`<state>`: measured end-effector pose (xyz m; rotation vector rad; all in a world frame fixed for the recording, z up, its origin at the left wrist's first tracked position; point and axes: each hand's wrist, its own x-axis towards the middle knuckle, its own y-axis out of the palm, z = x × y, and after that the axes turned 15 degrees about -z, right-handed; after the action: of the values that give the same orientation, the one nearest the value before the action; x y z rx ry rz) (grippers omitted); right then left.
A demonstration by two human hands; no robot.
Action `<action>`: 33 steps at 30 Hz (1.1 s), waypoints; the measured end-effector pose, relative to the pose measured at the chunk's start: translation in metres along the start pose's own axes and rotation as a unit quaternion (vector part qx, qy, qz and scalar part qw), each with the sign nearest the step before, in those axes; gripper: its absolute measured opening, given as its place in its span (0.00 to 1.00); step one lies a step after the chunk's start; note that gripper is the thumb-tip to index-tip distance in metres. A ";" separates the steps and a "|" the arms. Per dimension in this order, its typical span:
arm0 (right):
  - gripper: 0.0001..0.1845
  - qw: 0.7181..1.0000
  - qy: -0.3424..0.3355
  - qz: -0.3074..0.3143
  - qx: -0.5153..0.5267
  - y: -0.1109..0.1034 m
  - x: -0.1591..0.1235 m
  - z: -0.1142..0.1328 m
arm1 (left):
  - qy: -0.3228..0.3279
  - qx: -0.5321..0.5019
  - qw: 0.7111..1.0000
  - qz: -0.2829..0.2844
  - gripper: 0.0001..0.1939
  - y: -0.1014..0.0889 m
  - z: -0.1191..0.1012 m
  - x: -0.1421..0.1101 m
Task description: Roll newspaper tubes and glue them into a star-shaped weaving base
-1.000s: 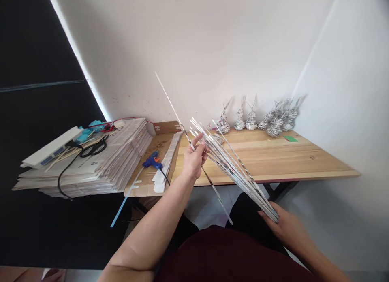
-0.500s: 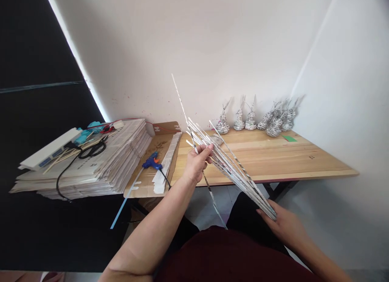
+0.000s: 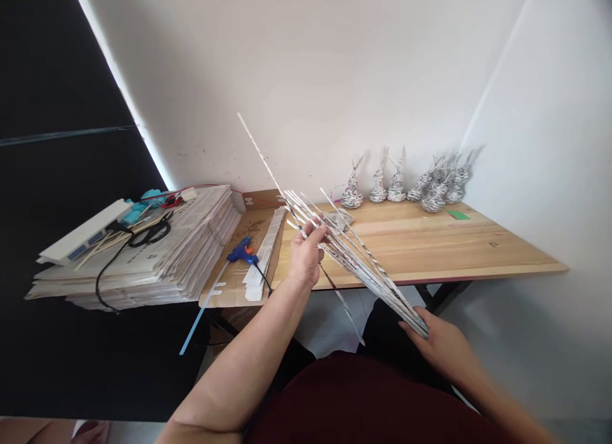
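A bundle of thin rolled newspaper sticks (image 3: 366,275) slants across the front of the wooden table, fanned out at its upper end. My right hand (image 3: 437,339) is closed around the lower end of the bundle. Near the upper end, my left hand (image 3: 308,252) is closed with thumb and fingers pinching paper sticks. One longer paper stick (image 3: 261,154) passes through the left hand, rising to the upper left and hanging down below the hand toward my lap. Which other sticks the left fingers touch is partly hidden.
Several gourd-shaped woven paper pieces (image 3: 352,195) stand along the wall on the wooden table (image 3: 497,252). Left are a blue glue gun (image 3: 243,251) on cardboard, paper strips (image 3: 264,256) and a tall newspaper stack (image 3: 182,240) bearing a white power strip (image 3: 86,233) and black cable.
The long paper stick in my left hand has tilted further left. Its lower end has swung up and right. Both hands stay on the paper sticks.
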<state>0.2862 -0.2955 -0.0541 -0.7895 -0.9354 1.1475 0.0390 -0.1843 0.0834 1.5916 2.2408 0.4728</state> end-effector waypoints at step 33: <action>0.15 0.999 -0.012 -0.027 0.012 -0.022 0.025 0.020 | -0.020 0.082 0.994 0.069 0.22 0.009 0.035 -0.012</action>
<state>0.2801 -0.2759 -0.0220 -0.7283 -0.9563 1.1202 0.0661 -0.1908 0.0579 1.8308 2.1980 0.2951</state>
